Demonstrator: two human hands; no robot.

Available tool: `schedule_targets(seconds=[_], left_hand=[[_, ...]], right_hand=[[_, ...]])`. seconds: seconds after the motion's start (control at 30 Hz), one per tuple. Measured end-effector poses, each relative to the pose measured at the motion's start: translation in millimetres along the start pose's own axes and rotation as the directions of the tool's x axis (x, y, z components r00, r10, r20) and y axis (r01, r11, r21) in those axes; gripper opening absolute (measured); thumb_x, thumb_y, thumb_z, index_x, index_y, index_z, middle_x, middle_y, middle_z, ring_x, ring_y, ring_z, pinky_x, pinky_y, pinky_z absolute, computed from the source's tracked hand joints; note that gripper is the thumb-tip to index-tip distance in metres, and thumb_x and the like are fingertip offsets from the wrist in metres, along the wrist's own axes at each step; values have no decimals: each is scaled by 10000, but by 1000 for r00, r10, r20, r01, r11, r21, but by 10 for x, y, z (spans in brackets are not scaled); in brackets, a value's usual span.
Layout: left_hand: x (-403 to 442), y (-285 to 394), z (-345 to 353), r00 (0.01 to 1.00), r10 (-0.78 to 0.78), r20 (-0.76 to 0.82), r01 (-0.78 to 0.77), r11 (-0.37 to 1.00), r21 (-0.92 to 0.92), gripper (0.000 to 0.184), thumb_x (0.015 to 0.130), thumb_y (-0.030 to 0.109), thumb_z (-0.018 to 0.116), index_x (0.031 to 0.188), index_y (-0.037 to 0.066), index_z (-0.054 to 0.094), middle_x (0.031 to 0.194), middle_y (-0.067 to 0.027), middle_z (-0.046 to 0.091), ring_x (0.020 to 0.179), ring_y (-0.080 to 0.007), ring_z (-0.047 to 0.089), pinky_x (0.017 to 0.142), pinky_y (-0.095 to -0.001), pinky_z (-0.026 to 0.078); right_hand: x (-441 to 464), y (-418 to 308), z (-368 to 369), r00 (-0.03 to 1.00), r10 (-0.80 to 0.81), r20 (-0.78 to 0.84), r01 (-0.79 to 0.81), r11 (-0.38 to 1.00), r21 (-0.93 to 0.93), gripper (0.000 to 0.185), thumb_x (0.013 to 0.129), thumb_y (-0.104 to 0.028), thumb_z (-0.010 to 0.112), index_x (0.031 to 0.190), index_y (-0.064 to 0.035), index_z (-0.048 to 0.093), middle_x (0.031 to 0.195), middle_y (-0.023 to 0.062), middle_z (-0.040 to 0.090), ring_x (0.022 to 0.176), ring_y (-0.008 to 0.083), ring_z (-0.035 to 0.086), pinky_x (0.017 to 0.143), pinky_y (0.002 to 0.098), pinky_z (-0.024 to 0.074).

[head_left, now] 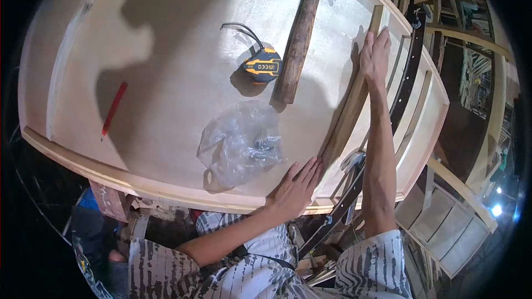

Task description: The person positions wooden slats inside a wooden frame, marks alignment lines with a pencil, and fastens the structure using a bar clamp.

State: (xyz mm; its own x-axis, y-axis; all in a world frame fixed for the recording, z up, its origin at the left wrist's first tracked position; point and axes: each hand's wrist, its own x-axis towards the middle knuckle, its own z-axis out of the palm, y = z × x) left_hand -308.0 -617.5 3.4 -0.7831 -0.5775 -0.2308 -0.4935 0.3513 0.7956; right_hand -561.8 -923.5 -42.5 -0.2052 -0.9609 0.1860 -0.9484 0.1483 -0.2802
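A long wooden strip [353, 107] lies across the right part of a large framed wooden panel [166, 179]. My right hand [375, 58] rests on the strip near its far end, fingers stretched out. Near the strip's close end, my left hand [298, 187] lies with spread fingers against its left side, by the panel's near rim. A plastic bag [239, 144] with small items inside is left of my left hand. Beyond it are a tape measure [264, 66] and a hammer [300, 41] with a wooden handle.
A red pencil [114, 111] lies on the panel's left side. A dark perforated metal bar [411, 69] crosses over the right side, beside more wooden strips [415, 112]. A smaller framed panel [443, 224] stands at lower right. Part of another person [94, 238] shows at lower left.
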Motion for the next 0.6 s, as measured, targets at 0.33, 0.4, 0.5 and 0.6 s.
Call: schedule_targets(seconds=[0.33,0.4,0.5,0.6], left_hand=[[8,-28,-81,996,-13,-93,-2,988,-153,863,854,288,771,1541,-90,409,1602,-239,435,1576,-361,288,1254,-537,228],[31,-19,-34,991,-33,-131,11,986,-169,884,852,290,774,1555,-84,389,1597,-233,439,1546,-361,327,1239,-534,251],[46,64,-30,988,-79,-130,47,971,-236,922,859,277,781,1592,-55,331,1616,-209,405,1507,-359,357,1217,-540,268],[142,128,-32,986,-122,-116,92,966,-240,952,861,259,790,1621,-20,289,1650,-181,347,1482,-364,346,1203,-557,264]], right_hand=[[-1196,-206,-270,942,336,-4,-331,923,-195,729,1027,-487,648,1407,122,527,1275,299,609,1182,420,605,1004,501,497],[-1281,-317,-418,929,371,-22,-370,919,-133,661,1038,-475,639,1332,116,611,1153,255,677,1066,368,659,946,474,524],[-1312,-330,-737,762,581,287,-648,678,348,521,1062,-358,592,1200,137,676,1113,286,722,1099,379,692,1013,451,503],[-1328,33,-612,845,494,205,-534,763,363,493,1097,-328,504,1169,115,707,961,236,745,963,367,717,926,465,525]])
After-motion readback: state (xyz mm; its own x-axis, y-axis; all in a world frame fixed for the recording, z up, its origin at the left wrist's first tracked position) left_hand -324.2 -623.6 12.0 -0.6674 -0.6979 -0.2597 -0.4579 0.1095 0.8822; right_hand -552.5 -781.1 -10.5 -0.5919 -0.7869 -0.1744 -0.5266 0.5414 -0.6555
